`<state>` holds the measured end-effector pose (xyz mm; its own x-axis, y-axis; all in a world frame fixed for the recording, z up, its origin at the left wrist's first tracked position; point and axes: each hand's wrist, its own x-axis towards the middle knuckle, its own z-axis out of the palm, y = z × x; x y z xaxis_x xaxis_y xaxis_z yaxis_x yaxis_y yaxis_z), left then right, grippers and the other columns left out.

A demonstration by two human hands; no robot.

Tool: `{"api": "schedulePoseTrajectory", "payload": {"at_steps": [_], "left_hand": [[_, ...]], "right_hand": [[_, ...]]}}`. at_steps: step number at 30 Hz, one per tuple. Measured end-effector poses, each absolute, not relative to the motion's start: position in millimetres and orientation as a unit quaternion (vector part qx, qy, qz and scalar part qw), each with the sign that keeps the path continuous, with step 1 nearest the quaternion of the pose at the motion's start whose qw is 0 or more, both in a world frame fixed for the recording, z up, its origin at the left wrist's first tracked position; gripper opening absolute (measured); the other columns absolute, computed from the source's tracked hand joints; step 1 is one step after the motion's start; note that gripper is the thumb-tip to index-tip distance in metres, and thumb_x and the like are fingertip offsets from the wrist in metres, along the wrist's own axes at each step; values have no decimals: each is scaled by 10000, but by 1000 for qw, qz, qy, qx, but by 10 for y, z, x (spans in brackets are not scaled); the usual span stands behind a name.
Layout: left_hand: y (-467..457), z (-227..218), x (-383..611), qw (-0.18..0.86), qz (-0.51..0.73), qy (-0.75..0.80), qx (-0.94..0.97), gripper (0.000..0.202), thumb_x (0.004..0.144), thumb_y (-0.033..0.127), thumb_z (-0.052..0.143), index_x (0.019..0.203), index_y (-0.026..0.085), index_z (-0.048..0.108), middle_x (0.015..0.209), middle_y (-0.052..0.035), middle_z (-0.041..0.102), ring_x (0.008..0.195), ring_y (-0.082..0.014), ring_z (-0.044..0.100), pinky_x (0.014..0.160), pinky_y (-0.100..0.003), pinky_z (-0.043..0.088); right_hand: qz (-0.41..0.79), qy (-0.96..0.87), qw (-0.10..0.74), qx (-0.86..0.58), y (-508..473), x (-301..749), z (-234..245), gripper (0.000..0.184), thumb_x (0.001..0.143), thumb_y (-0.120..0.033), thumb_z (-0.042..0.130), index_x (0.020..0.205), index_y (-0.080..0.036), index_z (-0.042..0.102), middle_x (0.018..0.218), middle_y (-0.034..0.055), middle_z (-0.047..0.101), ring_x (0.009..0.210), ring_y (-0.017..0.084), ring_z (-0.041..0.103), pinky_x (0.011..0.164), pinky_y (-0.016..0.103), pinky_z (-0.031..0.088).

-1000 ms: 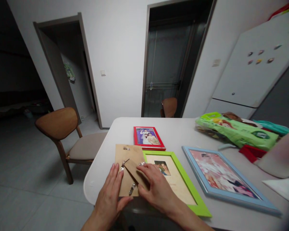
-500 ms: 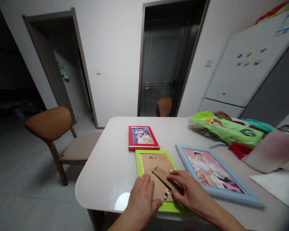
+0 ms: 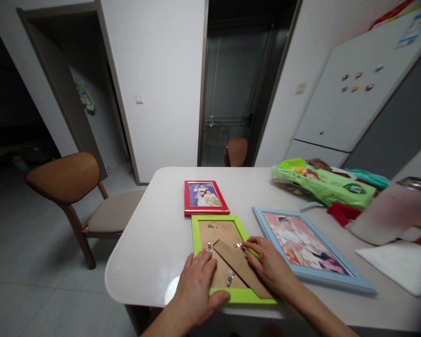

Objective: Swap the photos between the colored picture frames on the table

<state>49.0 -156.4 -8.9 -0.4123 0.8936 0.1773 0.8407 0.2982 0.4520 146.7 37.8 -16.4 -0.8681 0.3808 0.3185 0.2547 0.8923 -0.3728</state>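
A green picture frame [image 3: 236,296] lies face down near the table's front edge, its brown backing board [image 3: 219,230] showing with several small metal clips. Slanting across the board is a brown stand leg [image 3: 236,263]. My left hand [image 3: 196,288] is open and rests flat over the left side, fingertips near the left clip and thumb on the green lower border. At the right side, the fingertips of my right hand [image 3: 272,267] are closed at a metal clip [image 3: 237,245], with the hand partly over the stand leg and the green border.
Behind lies a red picture frame [image 3: 224,210], face up. A blue picture frame [image 3: 337,284] is to the right. Beyond it are a green package [image 3: 337,185], a pinkish bottle [image 3: 389,213] and white paper [image 3: 400,267]. A wooden chair [image 3: 66,178] stands left of the table.
My right hand has moved from the stand leg's lower part up to the right clip, uncovering the leg. My left hand stays on the frame's left side. The view has shifted slightly.
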Motion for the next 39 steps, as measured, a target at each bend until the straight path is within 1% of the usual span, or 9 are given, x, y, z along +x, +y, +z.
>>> {"api": "schedulePoseTrajectory", "payload": {"at_steps": [2, 4, 8, 18, 22, 27, 30, 34, 39], "left_hand": [[-1581, -109, 475, 61, 238, 792, 559, 722, 549, 487, 655, 1144, 152, 421, 1274, -146, 372, 1185, -281, 297, 965, -492, 234], [-1589, -127, 464, 64, 231, 785, 571, 775, 495, 485, 688, 1132, 132, 425, 1269, -173, 368, 1186, -302, 289, 950, -515, 242], [-1585, -154, 458, 65, 231, 785, 572, 708, 496, 448, 700, 1073, 116, 460, 1251, -182, 390, 1175, -300, 310, 945, -513, 256], [-1592, -186, 453, 49, 261, 779, 568, 674, 487, 422, 711, 1039, 117, 473, 1233, -168, 413, 1161, -275, 336, 961, -457, 277], [-1600, -219, 453, 46, 281, 774, 566, 672, 448, 362, 745, 1018, 123, 482, 1218, -161, 429, 1149, -277, 348, 959, -452, 289], [-1602, -260, 444, 34, 310, 765, 563, 639, 433, 365, 754, 975, 146, 495, 1169, -136, 468, 1116, -277, 381, 936, -451, 326], [-1610, -256, 437, 21, 321, 752, 575, 552, 479, 366, 735, 931, 157, 500, 1125, -115, 495, 1082, -261, 415, 917, -425, 360], [-1626, -257, 416, 2, 329, 725, 605, 350, 610, 324, 657, 879, 182, 482, 1079, -99, 513, 1044, -234, 448, 873, -396, 408], [-1557, -318, 334, -47, 312, 703, 637, 235, 665, 335, 600, 812, 196, 481, 1032, -87, 530, 991, -231, 490, 803, -378, 458]], "right_hand": [[147, -954, 188, -180, 424, 1425, -172, 289, 772, -267, 386, 876, -155, 631, 860, 87, 554, 830, 187, 493, 778, 324, 387], [138, -955, 182, -189, 445, 1377, -168, 277, 770, -262, 389, 836, -162, 639, 825, 77, 548, 816, 184, 488, 761, 315, 386], [126, -954, 184, -201, 469, 1307, -162, 273, 770, -245, 386, 809, -163, 643, 802, 70, 536, 800, 176, 481, 746, 301, 380], [141, -959, 170, -177, 486, 1353, -154, 252, 746, -200, 399, 764, -148, 644, 806, 67, 525, 795, 167, 481, 746, 290, 378], [138, -959, 178, -173, 405, 1371, -121, 252, 755, -217, 408, 819, -150, 642, 830, 75, 540, 820, 177, 480, 757, 299, 375], [155, -956, 211, -136, 77, 1199, -61, 247, 781, -237, 403, 860, -176, 629, 860, 69, 568, 831, 169, 473, 757, 296, 359], [149, -965, 188, -105, -129, 1025, -4, 217, 771, -224, 427, 757, -194, 641, 779, 46, 580, 784, 153, 482, 714, 275, 351], [122, -977, 153, -89, -239, 858, 21, 203, 724, -175, 469, 601, -152, 628, 645, 50, 589, 665, 145, 479, 611, 250, 336], [128, -978, 138, -92, -149, 774, -96, 127, 678, -167, 509, 689, -148, 635, 684, 34, 626, 663, 133, 487, 678, 243, 334]]}}
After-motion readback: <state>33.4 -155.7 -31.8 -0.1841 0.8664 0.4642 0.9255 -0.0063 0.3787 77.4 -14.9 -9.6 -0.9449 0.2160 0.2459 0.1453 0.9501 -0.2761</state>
